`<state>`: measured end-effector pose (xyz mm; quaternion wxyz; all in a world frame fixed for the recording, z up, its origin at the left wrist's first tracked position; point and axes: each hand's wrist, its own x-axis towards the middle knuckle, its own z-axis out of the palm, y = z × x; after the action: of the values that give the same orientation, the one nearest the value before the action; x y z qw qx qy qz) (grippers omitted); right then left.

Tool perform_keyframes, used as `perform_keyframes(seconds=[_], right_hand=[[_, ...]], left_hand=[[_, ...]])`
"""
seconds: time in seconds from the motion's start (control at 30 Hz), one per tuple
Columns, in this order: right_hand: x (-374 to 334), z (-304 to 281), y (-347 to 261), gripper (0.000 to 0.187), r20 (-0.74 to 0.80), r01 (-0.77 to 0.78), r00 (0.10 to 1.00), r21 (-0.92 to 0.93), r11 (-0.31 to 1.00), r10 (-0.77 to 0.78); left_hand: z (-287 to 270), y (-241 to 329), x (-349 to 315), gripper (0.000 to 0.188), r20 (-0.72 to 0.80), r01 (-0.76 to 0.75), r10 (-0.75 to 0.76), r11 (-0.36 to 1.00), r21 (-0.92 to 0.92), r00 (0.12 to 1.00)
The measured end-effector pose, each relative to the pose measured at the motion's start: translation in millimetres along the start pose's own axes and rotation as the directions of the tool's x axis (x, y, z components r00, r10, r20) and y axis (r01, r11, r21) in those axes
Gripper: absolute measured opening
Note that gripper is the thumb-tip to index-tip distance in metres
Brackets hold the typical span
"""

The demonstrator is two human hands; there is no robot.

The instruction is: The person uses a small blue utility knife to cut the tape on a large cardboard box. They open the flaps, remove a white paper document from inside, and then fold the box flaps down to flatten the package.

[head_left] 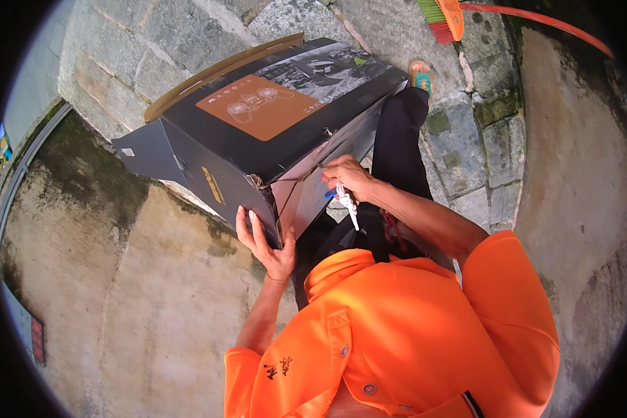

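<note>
A large dark cardboard box (209, 164) with an orange panel and a line drawing of a game controller lies tilted before me. One long brown-edged flap (223, 74) stands out along its far side. My left hand (268, 249) grips the near lower corner, fingers on the dark end and thumb round the edge. Against the pale near side, my right hand (352, 179) is closed. From it hang a knotted white cord (347, 202) and a small blue piece (331, 194); what they belong to is hidden by the fingers. The box's corners look torn.
My leg in dark trousers (402, 143) and a sandalled foot (420, 78) are right of the box. A broom head (447, 19) with green and red bristles lies at the top, beside a red hose (543, 19). Stone paving (460, 164) meets stained concrete (167, 279).
</note>
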<state>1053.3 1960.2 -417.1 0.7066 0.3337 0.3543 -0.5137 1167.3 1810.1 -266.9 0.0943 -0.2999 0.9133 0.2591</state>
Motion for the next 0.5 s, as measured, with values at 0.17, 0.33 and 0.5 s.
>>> perform_keyframes(seconds=[0.17, 0.33, 0.5], right_hand=[[-18, 25, 3, 0.019, 0.223, 0.016, 0.974, 0.057, 0.998, -0.029], [-67, 58, -13, 0.023, 0.554, 0.07, 0.832, -0.056, 0.996, -0.027], [-52, 0, 7, 0.022, 0.17, 0.032, 0.985, 0.052, 0.998, -0.041]], left_hand=[[5, 4, -1, 0.081, -0.039, 0.031, -0.033, 0.999, -0.042, 0.999], [2, 7, -1, 0.082, -0.058, 0.078, -0.081, 0.996, -0.048, 0.995], [4, 2, 10, 0.084, -0.062, 0.12, -0.125, 0.989, -0.083, 0.99]])
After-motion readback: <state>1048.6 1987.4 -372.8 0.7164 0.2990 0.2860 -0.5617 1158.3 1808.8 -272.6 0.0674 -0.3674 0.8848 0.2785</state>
